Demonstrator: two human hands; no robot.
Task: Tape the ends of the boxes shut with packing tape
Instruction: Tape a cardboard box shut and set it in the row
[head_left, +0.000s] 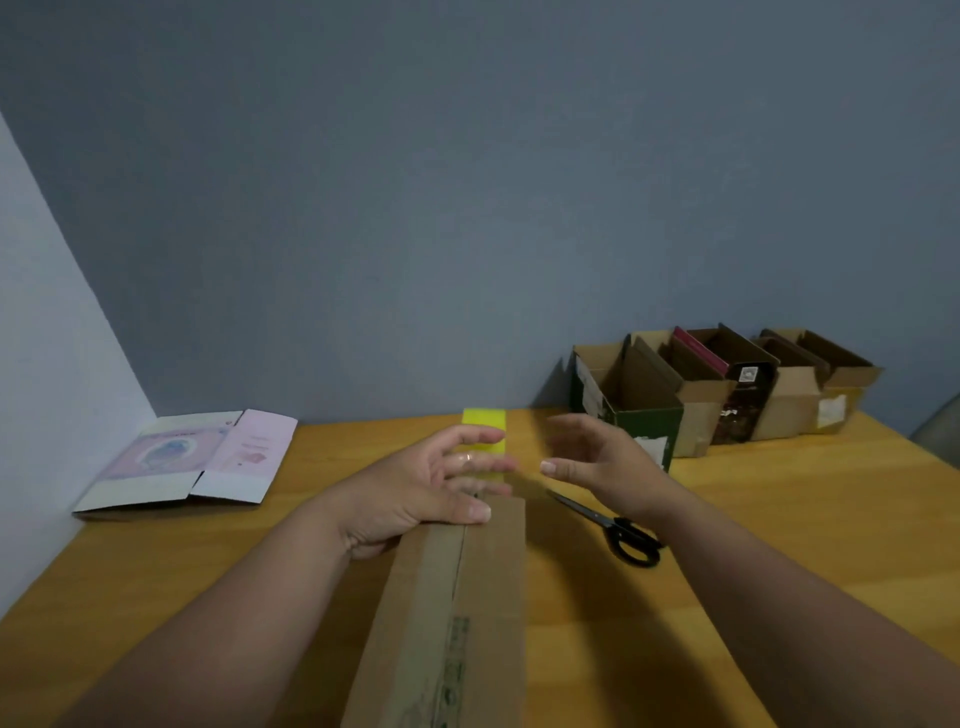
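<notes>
At the near middle of the bench, a long box is lying, left hand resting spread on its far end, right hand hovering open, holding nothing. Unpressed flaps could be springing apart, wrinkling any tape; scissors are lying just right.

One long closed cardboard box on the worktop. One yellow block behind it. One pair of black scissors. One flattened pink carton at far left. A row of open cardboard boxes at far right, about five; overlap prevents an exact count. Two hands: left, right.
</notes>
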